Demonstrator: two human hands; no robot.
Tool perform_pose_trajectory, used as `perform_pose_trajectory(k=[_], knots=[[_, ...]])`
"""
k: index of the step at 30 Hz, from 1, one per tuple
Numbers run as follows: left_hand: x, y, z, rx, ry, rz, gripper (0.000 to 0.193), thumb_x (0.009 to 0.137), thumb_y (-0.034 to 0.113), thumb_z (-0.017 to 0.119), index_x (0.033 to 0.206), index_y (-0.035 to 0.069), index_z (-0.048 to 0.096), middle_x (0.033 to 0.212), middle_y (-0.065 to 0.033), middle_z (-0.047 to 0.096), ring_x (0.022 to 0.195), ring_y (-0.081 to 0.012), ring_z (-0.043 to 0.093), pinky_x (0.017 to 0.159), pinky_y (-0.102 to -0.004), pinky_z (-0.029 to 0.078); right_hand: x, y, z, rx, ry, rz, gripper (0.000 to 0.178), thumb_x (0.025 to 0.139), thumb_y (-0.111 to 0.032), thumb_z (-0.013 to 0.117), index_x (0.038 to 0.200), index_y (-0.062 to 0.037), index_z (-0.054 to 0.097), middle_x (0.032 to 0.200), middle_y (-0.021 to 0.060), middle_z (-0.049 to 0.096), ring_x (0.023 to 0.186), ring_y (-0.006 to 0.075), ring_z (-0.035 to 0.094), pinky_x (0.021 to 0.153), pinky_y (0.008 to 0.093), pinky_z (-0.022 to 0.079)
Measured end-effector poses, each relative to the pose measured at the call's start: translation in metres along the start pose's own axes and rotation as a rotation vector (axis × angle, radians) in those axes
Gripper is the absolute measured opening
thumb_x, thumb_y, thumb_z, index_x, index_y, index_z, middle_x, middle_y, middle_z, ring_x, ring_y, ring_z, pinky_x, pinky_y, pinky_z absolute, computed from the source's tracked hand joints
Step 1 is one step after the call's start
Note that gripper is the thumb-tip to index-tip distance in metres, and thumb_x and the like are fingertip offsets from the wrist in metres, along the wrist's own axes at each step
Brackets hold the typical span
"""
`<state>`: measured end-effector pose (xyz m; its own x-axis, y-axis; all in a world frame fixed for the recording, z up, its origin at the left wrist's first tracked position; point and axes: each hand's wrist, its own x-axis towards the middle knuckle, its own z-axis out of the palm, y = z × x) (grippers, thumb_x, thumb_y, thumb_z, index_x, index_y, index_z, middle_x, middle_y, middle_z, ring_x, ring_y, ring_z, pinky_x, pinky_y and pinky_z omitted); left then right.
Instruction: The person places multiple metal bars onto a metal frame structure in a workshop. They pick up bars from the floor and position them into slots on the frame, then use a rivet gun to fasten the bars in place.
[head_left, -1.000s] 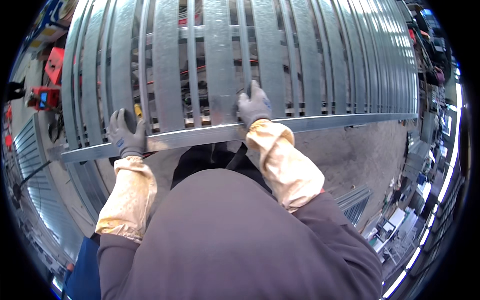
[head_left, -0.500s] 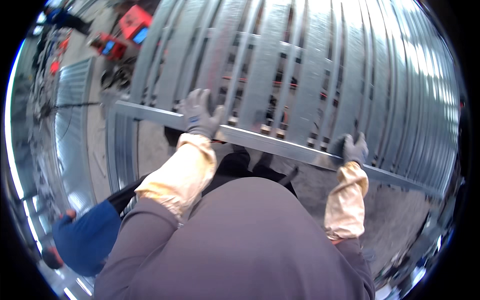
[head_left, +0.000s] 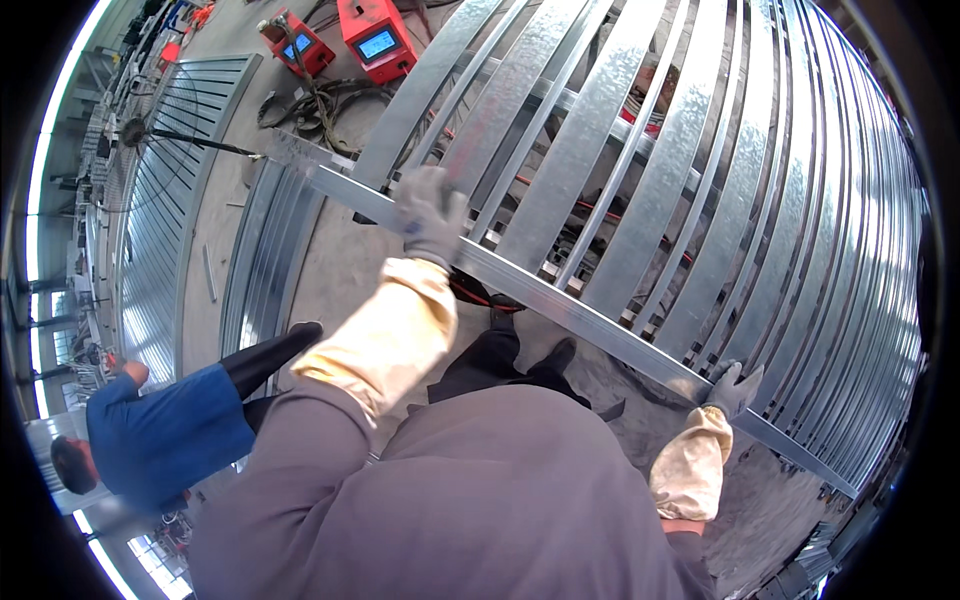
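Note:
In front of me lies a large panel of grey galvanized metal slats (head_left: 560,180), edged along my side by a straight metal rail (head_left: 570,310). My left hand (head_left: 430,215), in a grey glove and slightly blurred, rests over the rail's left part, its fingers apart on the slat ends. Farther right, my right hand (head_left: 735,388), gloved alike, curls over the same rail, thumb apart from its fingers. Its grip on the underside is hidden. Pale protective sleeves (head_left: 385,325) cover both forearms.
Two red machines with lit screens (head_left: 375,40) stand beyond the panel's left end, near coiled cables (head_left: 325,110). Another slatted panel (head_left: 165,190) and stacked metal profiles (head_left: 265,265) lie at left. A person in blue (head_left: 180,430) is at the lower left.
My view has turned, so the panel runs more steeply down to the right. Both hands remain at the rail. The person in blue shows more fully, and the red machines appear farther right.

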<state>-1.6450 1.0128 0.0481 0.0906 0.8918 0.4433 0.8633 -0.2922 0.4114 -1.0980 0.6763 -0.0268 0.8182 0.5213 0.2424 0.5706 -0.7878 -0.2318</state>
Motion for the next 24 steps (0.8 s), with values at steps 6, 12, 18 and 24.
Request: perform_pose_trajectory(k=[6,12,18,24], knots=[[0.045,-0.094,-0.022,0.377,-0.313,0.016,0.058,0.077,0.038,0.076,0.130,0.016,0.063,0.140,-0.0124,0.053,0.136,-0.0349,0.041,0.117,-0.0499,0.026,0.000,-0.007,-0.003,0.056,0.040,0.011,0.056,0.095,-0.030,0.062,0.141,0.0001,0.052,0.138,0.0229,0.058,0.129,0.0386,0.054,0.110,0.0443,0.041],[0.061,-0.115,-0.031,0.199,-0.427,0.022,0.061,0.072,0.037,0.081,0.126,0.014,0.065,0.134,-0.0109,0.055,0.129,-0.0318,0.049,0.111,-0.0446,0.037,0.000,-0.007,-0.006,0.024,0.064,-0.015,0.051,0.095,-0.027,0.059,0.138,-0.0016,0.055,0.131,0.0214,0.063,0.121,0.0377,0.059,0.105,0.0430,0.045],[0.073,-0.113,-0.040,0.178,-0.487,0.031,0.059,0.075,0.036,0.080,0.127,0.014,0.065,0.132,-0.0095,0.056,0.127,-0.0307,0.051,0.110,-0.0444,0.038,-0.002,-0.012,-0.005,0.017,0.101,0.010,0.050,0.093,-0.027,0.061,0.136,-0.0010,0.056,0.130,0.0212,0.064,0.120,0.0381,0.059,0.104,0.0454,0.045],[0.071,-0.136,-0.038,0.022,-0.450,0.099,0.056,0.078,0.029,0.078,0.129,0.013,0.063,0.132,-0.0105,0.057,0.127,-0.0323,0.051,0.109,-0.0430,0.039,-0.002,-0.018,-0.009,0.009,0.091,0.034,0.048,0.092,-0.027,0.061,0.134,-0.0032,0.059,0.126,0.0199,0.066,0.117,0.0374,0.061,0.101,0.0454,0.047]])
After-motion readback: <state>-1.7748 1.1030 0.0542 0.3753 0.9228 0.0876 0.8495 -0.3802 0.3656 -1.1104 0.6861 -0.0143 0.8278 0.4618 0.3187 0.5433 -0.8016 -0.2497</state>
